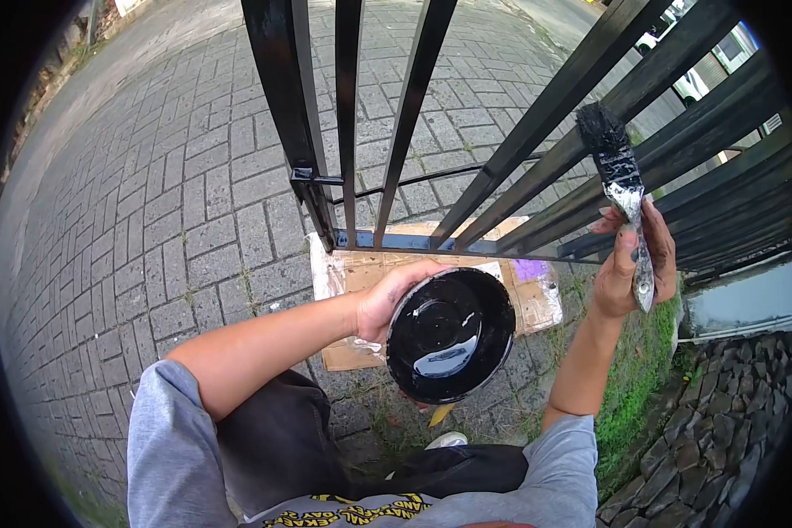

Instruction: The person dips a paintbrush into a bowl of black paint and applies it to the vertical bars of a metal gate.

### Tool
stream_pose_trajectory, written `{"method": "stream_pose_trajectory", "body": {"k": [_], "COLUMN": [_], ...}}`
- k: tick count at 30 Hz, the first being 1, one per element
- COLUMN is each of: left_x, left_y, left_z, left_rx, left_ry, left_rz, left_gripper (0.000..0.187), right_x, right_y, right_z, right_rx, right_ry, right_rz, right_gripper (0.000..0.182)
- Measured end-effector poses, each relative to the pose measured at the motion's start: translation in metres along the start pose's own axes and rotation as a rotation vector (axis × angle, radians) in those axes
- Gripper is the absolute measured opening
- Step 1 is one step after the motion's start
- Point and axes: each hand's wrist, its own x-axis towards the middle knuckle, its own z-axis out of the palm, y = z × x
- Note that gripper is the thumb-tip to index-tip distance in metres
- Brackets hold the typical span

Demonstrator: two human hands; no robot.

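From the head camera, the work in hand looks like coating the barred fence (pixel 537 123) black; the next stroke calls for bristles laid along a bar. The left hand (pixel 389 297) grips the wet, black-lined bowl (pixel 495 321) below it; the right hand (pixel 619 286) clasps the paint-smeared brush (pixel 625 198), bristles up, before the bars.

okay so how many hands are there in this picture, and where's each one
2. The left hand supports the black bowl at its side, fingers partly hidden; the right hand holds the paintbrush, bristles up. No other hand shows.
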Motion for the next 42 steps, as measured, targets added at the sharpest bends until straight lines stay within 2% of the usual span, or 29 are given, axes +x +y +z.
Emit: {"method": "stream_pose_trajectory", "body": {"k": [3, 6, 10, 12, 15, 20, 21, 22, 25, 26, 30, 31, 32, 34, 38, 39, 42], "left_x": [-0.001, 0.005, 0.005, 0.002, 0.007, 0.012, 0.011, 0.012, 0.013, 0.016, -0.010, -0.018, -0.024, -0.041, -0.087, -0.099, -0.116], "left_y": [0.005, 0.005, 0.005, 0.009, 0.009, 0.011, 0.013, 0.015, 0.020, 0.016, 0.016, 0.017, 0.016, 0.014, -0.003, -0.004, -0.003], "left_z": [-0.009, -0.021, -0.019, -0.009, -0.010, -0.011, -0.011, -0.014, -0.028, -0.036, -0.022, -0.016, -0.022, -0.020, -0.008, -0.002, 0.016], "left_rx": [0.030, 0.059, 0.034, 0.022, 0.047, 0.113, 0.089, 0.107, 0.077, 0.141, 0.176, 0.174, 0.157, 0.120, 0.063, 0.015, -0.018], "left_ry": [-0.004, 0.054, 0.094, 0.077, 0.066, 0.114, 0.108, 0.135, 0.079, -0.009, 0.203, 0.245, 0.224, 0.148, 0.265, 0.259, 0.326], "left_rz": [-0.035, -0.031, -0.039, -0.048, -0.020, 0.008, 0.006, 0.014, 0.006, 0.105, 0.005, -0.009, -0.011, 0.067, 0.264, 0.243, 0.362], "left_gripper": [0.051, 0.052, 0.049, 0.048, 0.049, 0.053, 0.056, 0.054, 0.051, 0.054, 0.062, 0.065, 0.066, 0.064, 0.063, 0.064, 0.066], "right_x": [-0.009, -0.022, -0.014, -0.004, 0.021, 0.034, 0.029, 0.034, 0.061, 0.078, 0.145, 0.163, 0.183, 0.220, 0.275, 0.281, 0.298], "right_y": [0.010, 0.027, 0.027, 0.027, 0.025, 0.008, 0.011, 0.004, -0.017, -0.025, -0.060, -0.067, -0.076, -0.088, -0.100, -0.099, -0.095], "right_z": [-0.003, -0.003, 0.000, 0.000, 0.005, -0.002, -0.008, -0.010, -0.017, -0.020, -0.039, -0.039, -0.041, -0.040, -0.037, -0.039, -0.045], "right_rx": [-0.155, -0.394, -0.428, -0.268, -0.259, -0.276, -0.204, -0.227, -0.287, -0.293, -0.254, -0.200, -0.252, -0.259, -0.337, -0.329, -0.277], "right_ry": [-0.118, -0.156, -0.116, -0.038, 0.002, -0.025, -0.076, -0.177, -0.342, -0.363, -0.303, -0.252, -0.290, -0.352, -0.500, -0.520, -0.494], "right_rz": [-0.076, -0.350, -0.324, -0.202, -0.267, -0.276, -0.194, -0.209, -0.299, -0.304, -0.276, -0.263, -0.289, -0.353, -0.468, -0.440, -0.432], "right_gripper": [0.032, 0.034, 0.036, 0.037, 0.037, 0.037, 0.038, 0.039, 0.039, 0.039, 0.035, 0.041, 0.042, 0.043, 0.042, 0.041, 0.039]}}
